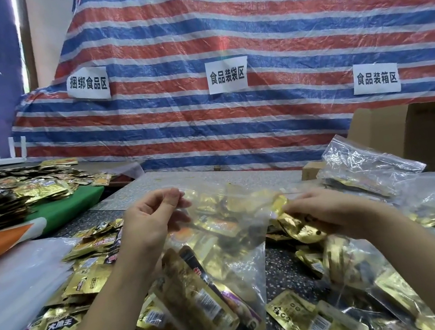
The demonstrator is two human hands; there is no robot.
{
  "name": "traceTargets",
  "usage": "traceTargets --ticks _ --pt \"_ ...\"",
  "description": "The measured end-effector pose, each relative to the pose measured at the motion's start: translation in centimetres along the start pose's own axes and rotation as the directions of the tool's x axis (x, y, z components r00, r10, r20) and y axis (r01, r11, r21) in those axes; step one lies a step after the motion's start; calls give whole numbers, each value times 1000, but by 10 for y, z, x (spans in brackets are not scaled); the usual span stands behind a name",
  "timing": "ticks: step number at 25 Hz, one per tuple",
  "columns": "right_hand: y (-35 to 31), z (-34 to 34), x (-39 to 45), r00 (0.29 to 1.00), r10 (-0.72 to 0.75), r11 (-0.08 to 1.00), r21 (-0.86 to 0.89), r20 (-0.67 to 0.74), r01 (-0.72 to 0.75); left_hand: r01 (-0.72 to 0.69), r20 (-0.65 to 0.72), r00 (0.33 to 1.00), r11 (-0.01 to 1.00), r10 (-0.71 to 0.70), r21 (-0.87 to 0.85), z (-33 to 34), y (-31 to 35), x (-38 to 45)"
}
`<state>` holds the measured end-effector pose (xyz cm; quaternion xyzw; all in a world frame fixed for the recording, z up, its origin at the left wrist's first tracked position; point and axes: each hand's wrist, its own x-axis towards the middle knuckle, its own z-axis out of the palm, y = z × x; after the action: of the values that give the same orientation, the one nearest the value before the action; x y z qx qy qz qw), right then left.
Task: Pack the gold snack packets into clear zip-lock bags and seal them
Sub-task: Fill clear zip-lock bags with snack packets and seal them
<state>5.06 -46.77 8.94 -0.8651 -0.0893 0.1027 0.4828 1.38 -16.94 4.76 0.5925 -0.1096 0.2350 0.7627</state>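
Observation:
A clear zip-lock bag (226, 256) holding several gold snack packets lies tilted across the middle of the table, its mouth up and away from me. My left hand (153, 219) pinches the left corner of the bag's mouth. My right hand (323, 213) grips a few gold packets (299, 226) right at the bag's open right edge. Loose gold packets (90, 257) lie scattered on the speckled table (284, 269) to the left, under the bag and near the front right.
Filled clear bags (368, 167) pile up at the right, in front of a cardboard box (402, 129). A stack of empty clear bags (14, 288) lies at the left. More gold packets (11, 189) heap on a green board at far left. A striped tarp (247, 43) hangs behind.

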Motion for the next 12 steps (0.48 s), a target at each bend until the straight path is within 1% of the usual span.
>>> traceTargets --ticks 2,4,6,9,12 --pt "-5 5 2 997 -38 980 191 -62 49 1 18 1000 1000 -1 -3 0 0 -1" --pt "-12 8 2 991 -88 939 322 -106 118 3 30 1000 1000 -3 -5 1 -1 -1" --pt "-22 11 0 975 -156 872 440 -161 212 12 32 999 1000 -11 -25 0 -1 -1" --pt "-37 12 -2 916 -242 749 537 -321 387 14 42 999 999 -13 -32 0 -1 -1" --pt "-54 13 -6 841 -277 557 636 -464 534 -1 60 998 1000 2 -11 1 -1 -1"
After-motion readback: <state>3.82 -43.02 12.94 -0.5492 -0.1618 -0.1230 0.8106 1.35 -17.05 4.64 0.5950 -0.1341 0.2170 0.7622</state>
